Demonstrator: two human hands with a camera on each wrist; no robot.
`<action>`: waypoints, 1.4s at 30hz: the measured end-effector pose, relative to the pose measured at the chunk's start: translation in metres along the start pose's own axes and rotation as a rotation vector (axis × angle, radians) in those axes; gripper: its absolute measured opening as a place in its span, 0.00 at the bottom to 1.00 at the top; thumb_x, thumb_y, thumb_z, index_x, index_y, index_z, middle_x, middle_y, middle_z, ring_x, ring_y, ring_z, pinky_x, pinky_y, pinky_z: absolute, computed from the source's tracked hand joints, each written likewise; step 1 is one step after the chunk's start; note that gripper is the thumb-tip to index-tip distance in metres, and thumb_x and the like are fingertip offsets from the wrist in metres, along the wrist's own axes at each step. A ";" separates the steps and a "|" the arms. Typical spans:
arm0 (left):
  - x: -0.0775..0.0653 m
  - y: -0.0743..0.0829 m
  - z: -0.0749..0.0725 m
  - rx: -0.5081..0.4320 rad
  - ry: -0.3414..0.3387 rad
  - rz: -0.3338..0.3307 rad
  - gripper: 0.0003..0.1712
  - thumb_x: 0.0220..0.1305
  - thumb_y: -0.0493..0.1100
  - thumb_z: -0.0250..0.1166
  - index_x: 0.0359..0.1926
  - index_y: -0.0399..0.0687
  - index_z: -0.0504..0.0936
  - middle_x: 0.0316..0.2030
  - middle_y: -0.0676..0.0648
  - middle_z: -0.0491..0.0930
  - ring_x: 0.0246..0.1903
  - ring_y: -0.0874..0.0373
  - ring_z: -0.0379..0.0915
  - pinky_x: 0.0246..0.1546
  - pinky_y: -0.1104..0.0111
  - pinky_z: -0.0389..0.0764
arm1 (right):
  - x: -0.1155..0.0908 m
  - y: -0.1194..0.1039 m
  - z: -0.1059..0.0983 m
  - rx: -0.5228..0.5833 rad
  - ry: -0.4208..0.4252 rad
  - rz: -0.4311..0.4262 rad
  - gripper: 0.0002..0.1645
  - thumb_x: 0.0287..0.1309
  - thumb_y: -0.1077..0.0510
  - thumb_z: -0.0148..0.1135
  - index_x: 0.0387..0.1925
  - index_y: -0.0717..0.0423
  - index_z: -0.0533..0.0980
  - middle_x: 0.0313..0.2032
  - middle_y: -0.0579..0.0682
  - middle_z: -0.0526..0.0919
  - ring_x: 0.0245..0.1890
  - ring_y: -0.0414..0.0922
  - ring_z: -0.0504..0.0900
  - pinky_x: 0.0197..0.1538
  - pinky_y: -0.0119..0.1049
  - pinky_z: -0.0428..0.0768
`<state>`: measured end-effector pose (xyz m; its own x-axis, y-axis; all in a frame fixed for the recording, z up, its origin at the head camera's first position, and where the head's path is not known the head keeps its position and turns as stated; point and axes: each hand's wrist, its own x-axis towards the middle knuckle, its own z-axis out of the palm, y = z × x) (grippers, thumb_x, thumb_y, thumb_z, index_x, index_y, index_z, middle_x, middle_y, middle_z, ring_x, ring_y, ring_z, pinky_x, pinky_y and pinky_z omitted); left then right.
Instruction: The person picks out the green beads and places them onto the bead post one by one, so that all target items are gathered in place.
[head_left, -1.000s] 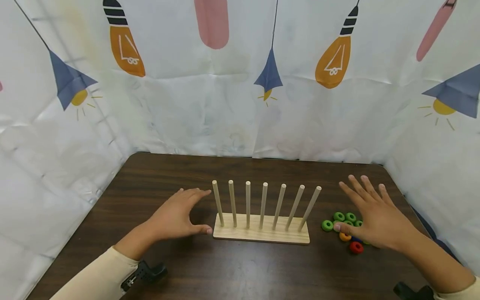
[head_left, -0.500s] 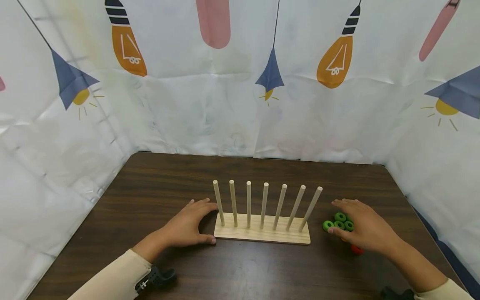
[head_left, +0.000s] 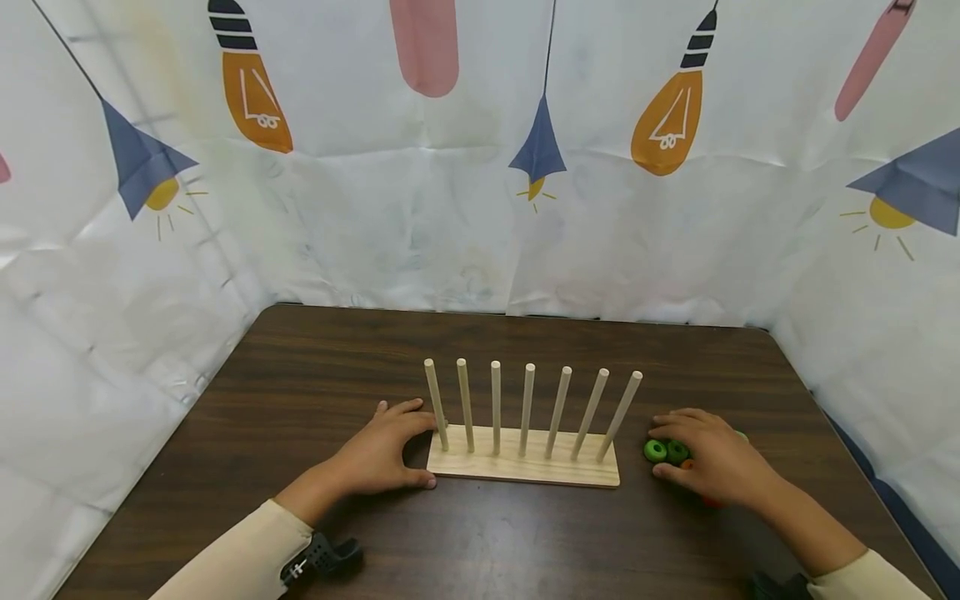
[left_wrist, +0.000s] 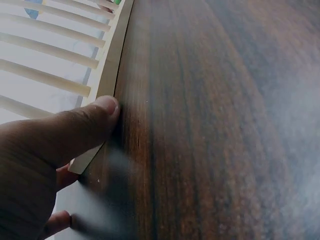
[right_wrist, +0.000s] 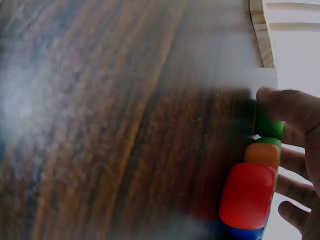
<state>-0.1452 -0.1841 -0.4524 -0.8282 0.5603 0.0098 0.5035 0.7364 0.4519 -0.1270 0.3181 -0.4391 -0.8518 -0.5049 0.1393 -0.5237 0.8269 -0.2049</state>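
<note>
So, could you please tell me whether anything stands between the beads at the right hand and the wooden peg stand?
Nothing visible does: just a strip of table separates the beads from the peg stand.

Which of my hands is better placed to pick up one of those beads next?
Probably your right hand: it is down over the beads. Your left hand grips the left end of the peg rack, with the row of pegs between it and the beads, so it seems better suited to steadying.

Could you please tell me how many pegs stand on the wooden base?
7 pegs, in a single row along the base, left end to right; none is hidden.
</note>
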 end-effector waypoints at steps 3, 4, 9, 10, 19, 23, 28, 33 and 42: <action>0.001 0.001 0.000 -0.003 0.007 0.002 0.40 0.50 0.59 0.81 0.63 0.54 0.80 0.63 0.52 0.78 0.74 0.40 0.55 0.67 0.28 0.44 | 0.002 0.001 0.001 -0.005 0.004 -0.016 0.24 0.53 0.46 0.79 0.50 0.50 0.86 0.57 0.54 0.83 0.60 0.61 0.77 0.60 0.65 0.72; 0.001 0.001 0.000 -0.002 0.010 0.005 0.39 0.51 0.59 0.81 0.63 0.54 0.81 0.63 0.52 0.78 0.74 0.40 0.55 0.67 0.27 0.44 | 0.003 0.001 0.002 -0.002 0.005 -0.019 0.22 0.54 0.46 0.79 0.49 0.49 0.86 0.57 0.54 0.83 0.59 0.61 0.77 0.60 0.64 0.72; 0.003 0.001 0.001 0.001 0.022 0.014 0.38 0.51 0.58 0.82 0.62 0.53 0.81 0.62 0.52 0.79 0.74 0.41 0.57 0.66 0.26 0.43 | 0.005 0.001 0.003 -0.001 0.022 -0.026 0.19 0.52 0.49 0.80 0.46 0.48 0.86 0.55 0.52 0.84 0.58 0.59 0.79 0.59 0.63 0.72; 0.003 0.001 0.001 -0.003 0.022 0.012 0.38 0.51 0.57 0.82 0.62 0.53 0.81 0.62 0.52 0.79 0.74 0.41 0.57 0.66 0.26 0.43 | 0.005 0.001 0.002 0.002 0.030 -0.024 0.20 0.51 0.50 0.81 0.47 0.49 0.86 0.54 0.52 0.84 0.57 0.59 0.79 0.58 0.64 0.73; 0.005 -0.001 0.001 -0.030 0.031 -0.014 0.38 0.49 0.57 0.83 0.61 0.54 0.82 0.61 0.50 0.80 0.73 0.42 0.59 0.67 0.28 0.41 | 0.010 -0.010 -0.020 0.046 0.059 0.041 0.25 0.49 0.56 0.81 0.51 0.51 0.85 0.44 0.46 0.84 0.46 0.54 0.80 0.47 0.59 0.79; 0.005 -0.001 0.001 -0.040 0.026 -0.030 0.38 0.48 0.56 0.83 0.61 0.54 0.83 0.61 0.50 0.80 0.72 0.41 0.59 0.67 0.28 0.41 | 0.011 -0.014 -0.032 0.044 0.058 0.048 0.25 0.52 0.56 0.80 0.53 0.52 0.85 0.45 0.45 0.84 0.45 0.50 0.80 0.44 0.53 0.80; 0.006 0.000 0.001 -0.044 0.023 -0.032 0.37 0.48 0.55 0.83 0.60 0.55 0.83 0.61 0.50 0.80 0.72 0.42 0.60 0.67 0.28 0.41 | 0.011 -0.018 -0.049 0.014 0.093 0.031 0.25 0.51 0.55 0.80 0.53 0.51 0.85 0.42 0.42 0.84 0.40 0.45 0.80 0.38 0.44 0.80; 0.007 -0.001 0.002 -0.039 0.036 -0.023 0.37 0.47 0.55 0.84 0.59 0.54 0.84 0.59 0.51 0.81 0.71 0.42 0.61 0.67 0.27 0.42 | 0.017 -0.021 -0.068 -0.015 0.132 -0.005 0.27 0.49 0.55 0.81 0.53 0.51 0.84 0.43 0.43 0.84 0.41 0.45 0.81 0.38 0.46 0.80; 0.005 0.000 0.002 -0.031 0.052 0.003 0.36 0.46 0.55 0.84 0.58 0.53 0.84 0.57 0.51 0.82 0.70 0.41 0.63 0.65 0.26 0.44 | 0.021 -0.030 -0.091 -0.004 0.149 0.017 0.26 0.50 0.54 0.81 0.52 0.50 0.84 0.44 0.45 0.83 0.43 0.47 0.83 0.40 0.49 0.82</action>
<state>-0.1492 -0.1806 -0.4545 -0.8386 0.5417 0.0575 0.4993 0.7221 0.4789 -0.1284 0.3050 -0.3420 -0.8495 -0.4485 0.2780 -0.5085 0.8365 -0.2042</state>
